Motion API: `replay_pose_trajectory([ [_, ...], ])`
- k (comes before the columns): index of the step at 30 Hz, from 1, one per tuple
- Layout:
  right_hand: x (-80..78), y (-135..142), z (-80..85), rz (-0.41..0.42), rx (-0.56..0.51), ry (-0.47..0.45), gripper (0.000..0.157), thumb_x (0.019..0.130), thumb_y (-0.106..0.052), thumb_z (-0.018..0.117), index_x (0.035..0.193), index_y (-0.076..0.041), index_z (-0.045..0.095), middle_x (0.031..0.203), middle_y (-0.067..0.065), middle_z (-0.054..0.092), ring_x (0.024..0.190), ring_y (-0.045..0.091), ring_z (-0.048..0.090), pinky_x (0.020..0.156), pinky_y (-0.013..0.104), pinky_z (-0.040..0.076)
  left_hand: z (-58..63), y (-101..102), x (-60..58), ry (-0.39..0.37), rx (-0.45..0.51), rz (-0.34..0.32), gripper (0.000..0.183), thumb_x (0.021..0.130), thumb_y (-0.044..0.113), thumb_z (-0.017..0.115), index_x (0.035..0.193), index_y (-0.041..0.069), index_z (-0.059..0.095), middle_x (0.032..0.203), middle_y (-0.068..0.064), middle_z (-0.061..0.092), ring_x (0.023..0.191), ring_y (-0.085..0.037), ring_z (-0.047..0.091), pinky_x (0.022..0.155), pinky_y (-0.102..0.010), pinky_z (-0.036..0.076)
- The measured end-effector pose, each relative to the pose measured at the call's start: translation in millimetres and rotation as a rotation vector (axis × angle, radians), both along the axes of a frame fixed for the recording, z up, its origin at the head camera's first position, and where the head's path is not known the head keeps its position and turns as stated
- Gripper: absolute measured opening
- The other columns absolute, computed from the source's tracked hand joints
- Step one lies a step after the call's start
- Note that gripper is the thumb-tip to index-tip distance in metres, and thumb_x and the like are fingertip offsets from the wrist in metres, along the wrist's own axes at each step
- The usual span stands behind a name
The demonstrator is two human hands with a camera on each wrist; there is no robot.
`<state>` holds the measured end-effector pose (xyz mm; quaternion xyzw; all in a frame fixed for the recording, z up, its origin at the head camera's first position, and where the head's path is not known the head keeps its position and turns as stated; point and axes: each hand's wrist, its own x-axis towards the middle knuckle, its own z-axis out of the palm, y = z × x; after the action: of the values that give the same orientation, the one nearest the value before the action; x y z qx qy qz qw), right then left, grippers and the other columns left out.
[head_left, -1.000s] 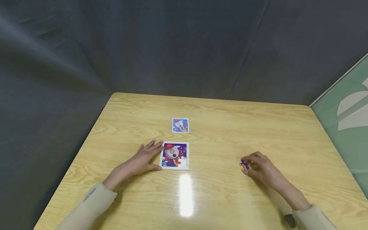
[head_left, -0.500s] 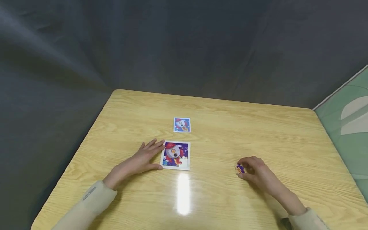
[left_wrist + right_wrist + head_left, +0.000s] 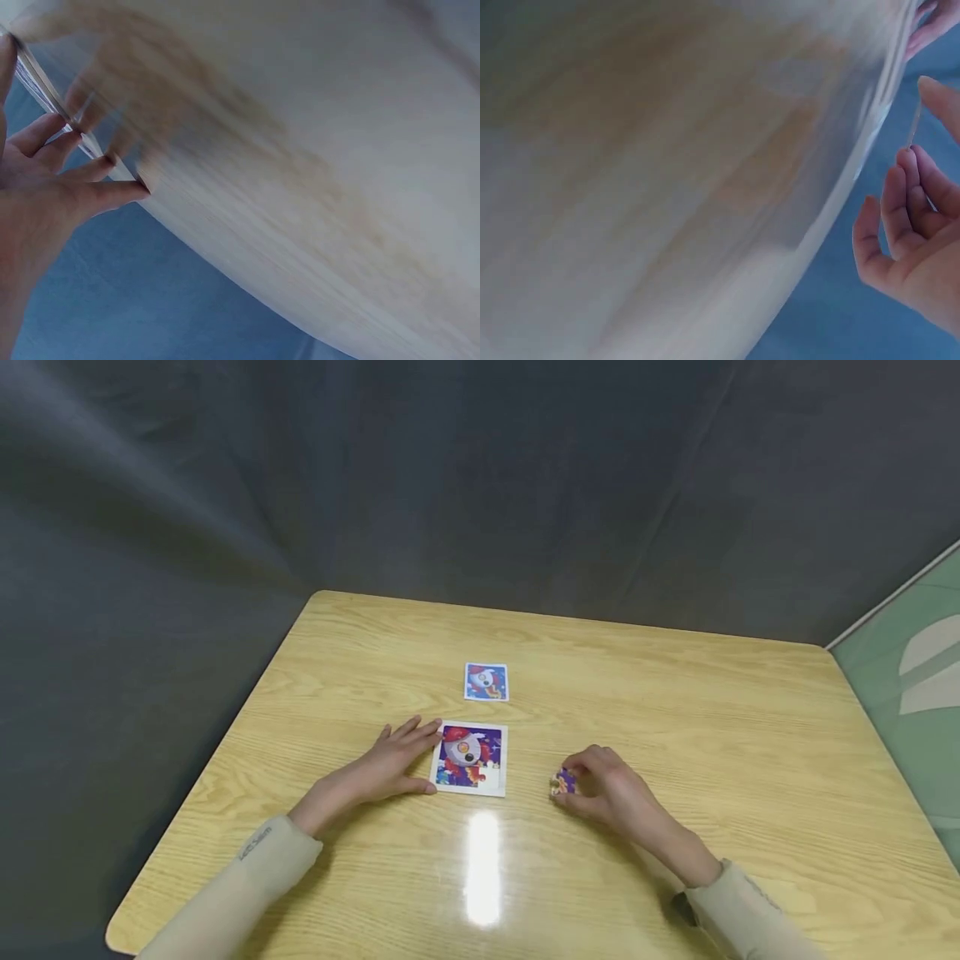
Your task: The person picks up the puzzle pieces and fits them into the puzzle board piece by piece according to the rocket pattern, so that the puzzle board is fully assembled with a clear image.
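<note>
A square jigsaw puzzle in a white tray [image 3: 503,762] lies on the table, showing a rocket on purple. At its lower right a white gap shows. My left hand [image 3: 390,766] rests along the tray's left edge, fingers spread and fairly straight; the left wrist view shows those fingertips [image 3: 112,191] against the table and tray edge. To the right of the tray, my right hand [image 3: 617,792] pinches a purple and orange jigsaw piece [image 3: 565,782] between thumb and fingers. The right wrist view catches this piece [image 3: 915,124] edge-on, as a thin line.
Behind the tray lies a small picture card [image 3: 486,682] with a similar rocket. The wooden table [image 3: 675,710] has a bright light reflection near the front. Dark cloth [image 3: 480,485] hangs beyond its back and left edges; a green patterned panel [image 3: 930,727] stands at the right.
My right hand has carried the jigsaw piece leftward, closer to the tray. The left hand stays at the tray's left edge. The head view has shifted slightly.
</note>
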<state>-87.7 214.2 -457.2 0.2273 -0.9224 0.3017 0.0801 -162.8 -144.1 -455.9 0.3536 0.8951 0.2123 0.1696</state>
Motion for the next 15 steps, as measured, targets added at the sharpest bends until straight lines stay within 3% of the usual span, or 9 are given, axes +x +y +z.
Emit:
replay_pose_trajectory([
  [8,-23.3,-57.7,5.7,0.019,0.004,-0.053,0.044,0.07,-0.031,0.086,0.102,-0.007,0.069,0.091,-0.002,0.063,0.082,0.012,0.053,0.071,0.028,0.05,-3.7,1.1,-5.7,0.01,-0.003,-0.01,0.082,0.087,0.043,0.068,0.15,0.006,0.032,0.159,-0.01,0.018,0.146,-0.037,0.007,0.11,-0.068,0.005],
  [15,-35.9,-81.4,3.5,0.05,0.056,-0.102,0.041,0.071,-0.03,0.086,0.1,-0.006,0.07,0.085,-0.001,0.061,0.078,0.011,0.051,0.067,0.026,0.048,0.0,0.5,-4.4,0.016,0.004,-0.003,0.08,0.086,0.041,0.069,0.149,0.005,0.034,0.158,-0.012,0.02,0.145,-0.039,0.009,0.109,-0.069,0.005],
])
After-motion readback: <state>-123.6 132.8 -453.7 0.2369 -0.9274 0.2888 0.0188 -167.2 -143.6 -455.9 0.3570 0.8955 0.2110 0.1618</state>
